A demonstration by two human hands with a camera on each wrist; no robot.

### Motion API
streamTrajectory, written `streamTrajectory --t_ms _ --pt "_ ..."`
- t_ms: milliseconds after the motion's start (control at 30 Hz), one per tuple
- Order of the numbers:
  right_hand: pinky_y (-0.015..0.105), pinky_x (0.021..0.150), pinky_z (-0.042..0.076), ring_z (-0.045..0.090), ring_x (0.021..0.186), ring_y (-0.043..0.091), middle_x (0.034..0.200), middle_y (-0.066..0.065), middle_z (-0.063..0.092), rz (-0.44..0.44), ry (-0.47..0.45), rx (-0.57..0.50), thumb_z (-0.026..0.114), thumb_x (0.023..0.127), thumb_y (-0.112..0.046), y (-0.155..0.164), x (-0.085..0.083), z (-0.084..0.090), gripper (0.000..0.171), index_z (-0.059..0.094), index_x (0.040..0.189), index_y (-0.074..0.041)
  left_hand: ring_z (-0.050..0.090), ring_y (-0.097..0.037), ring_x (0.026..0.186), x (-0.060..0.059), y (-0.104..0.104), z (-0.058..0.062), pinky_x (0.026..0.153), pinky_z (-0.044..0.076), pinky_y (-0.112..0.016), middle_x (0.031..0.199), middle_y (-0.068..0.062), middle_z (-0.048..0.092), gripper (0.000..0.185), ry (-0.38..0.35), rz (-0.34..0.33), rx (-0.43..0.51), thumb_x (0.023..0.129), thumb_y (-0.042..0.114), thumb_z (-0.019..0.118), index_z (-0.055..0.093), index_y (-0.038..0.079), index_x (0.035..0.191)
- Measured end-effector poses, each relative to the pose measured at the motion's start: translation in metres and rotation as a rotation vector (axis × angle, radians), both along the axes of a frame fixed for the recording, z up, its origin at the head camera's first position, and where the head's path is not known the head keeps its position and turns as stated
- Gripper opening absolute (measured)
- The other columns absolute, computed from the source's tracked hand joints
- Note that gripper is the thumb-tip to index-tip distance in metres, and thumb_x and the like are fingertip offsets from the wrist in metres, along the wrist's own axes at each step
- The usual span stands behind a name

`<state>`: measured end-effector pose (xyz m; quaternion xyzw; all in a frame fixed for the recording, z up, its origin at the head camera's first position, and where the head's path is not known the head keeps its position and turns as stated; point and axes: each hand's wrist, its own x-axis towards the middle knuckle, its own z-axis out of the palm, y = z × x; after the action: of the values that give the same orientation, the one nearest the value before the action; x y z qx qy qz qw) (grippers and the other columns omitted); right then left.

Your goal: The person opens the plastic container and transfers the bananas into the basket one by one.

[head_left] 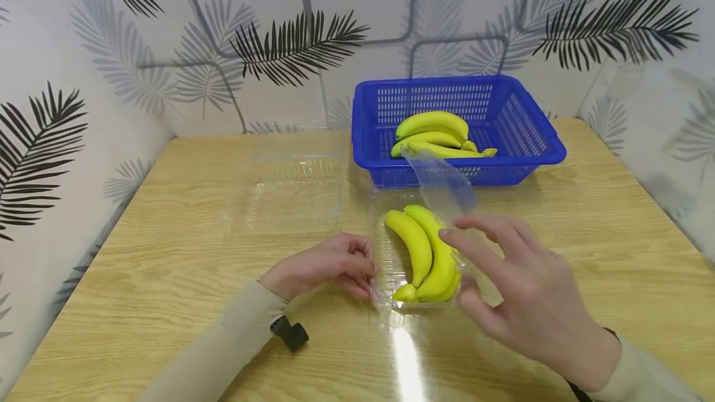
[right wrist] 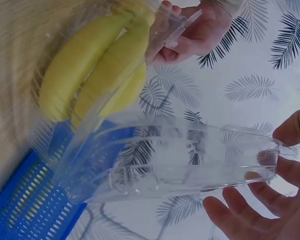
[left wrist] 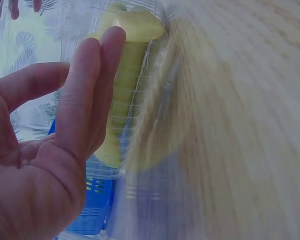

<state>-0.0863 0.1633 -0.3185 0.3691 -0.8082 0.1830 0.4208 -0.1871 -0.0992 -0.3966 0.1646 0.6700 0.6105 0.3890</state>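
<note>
A clear plastic clamshell box [head_left: 385, 272] sits on the table with yellow bananas [head_left: 413, 244] inside. Its see-through lid [right wrist: 180, 170] stands raised on the right side. My right hand [head_left: 522, 290] pinches the lid's free edge between thumb and fingers, as the right wrist view shows. At the box's left side is my left hand [head_left: 341, 265], its fingers fairly straight and touching the wall near the front corner. In the left wrist view, those fingers [left wrist: 82, 100] lie along the outside of the box.
Behind the box stands a blue plastic basket [head_left: 458, 169] holding several more bananas [head_left: 432, 123]. To the left, a second clear plastic box [head_left: 296, 203] rests open on the wooden table [head_left: 184, 253]. A leaf-patterned wall [head_left: 380, 11] closes off the back and sides.
</note>
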Motion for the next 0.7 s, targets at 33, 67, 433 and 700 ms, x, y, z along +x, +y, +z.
streamTrajectory --t_ms 33,67,433,700 --pt "0.034 0.043 0.048 0.06 0.087 0.03 0.109 0.013 0.064 -0.016 -0.01 0.0 0.045 0.081 -0.021 0.002 0.001 0.001 0.04 0.07 0.108 -0.005 0.07 -0.026 0.073 0.0 0.0 0.0 0.071 0.061 -0.038 0.079 -0.019 0.066 0.008 -0.001 0.002 0.0 0.089 -0.001 0.06 0.052 -0.003 0.09" --pt "0.034 0.042 0.048 0.06 0.085 0.029 0.11 0.013 0.064 -0.039 -0.024 0.004 0.045 0.082 -0.023 0.004 0.002 0.002 0.041 0.069 0.109 -0.005 0.07 -0.026 0.073 0.0 0.0 0.001 0.071 0.061 -0.038 0.079 -0.018 0.066 0.008 -0.003 0.004 0.001 0.089 -0.001 0.06 0.052 -0.003 0.09" --pt "0.016 0.055 0.048 0.063 0.083 0.018 0.112 0.001 0.061 -0.35 -0.357 -0.031 0.067 0.089 -0.028 0.047 0.012 0.032 0.024 0.064 0.107 -0.013 0.07 -0.025 0.072 0.002 0.001 0.002 0.072 0.061 -0.038 0.079 -0.016 0.065 0.009 -0.024 0.006 0.008 0.091 0.0 0.06 0.052 -0.002 0.09" --pt "-0.001 0.062 0.041 0.064 0.085 0.035 0.106 0.018 0.06 -0.483 -0.625 -0.114 0.067 0.091 -0.008 0.095 -0.004 0.034 0.016 0.062 0.106 -0.003 0.07 -0.024 0.072 0.001 0.0 0.001 0.072 0.061 -0.037 0.079 -0.016 0.065 0.009 -0.02 -0.002 0.007 0.092 0.0 0.06 0.052 -0.002 0.09"
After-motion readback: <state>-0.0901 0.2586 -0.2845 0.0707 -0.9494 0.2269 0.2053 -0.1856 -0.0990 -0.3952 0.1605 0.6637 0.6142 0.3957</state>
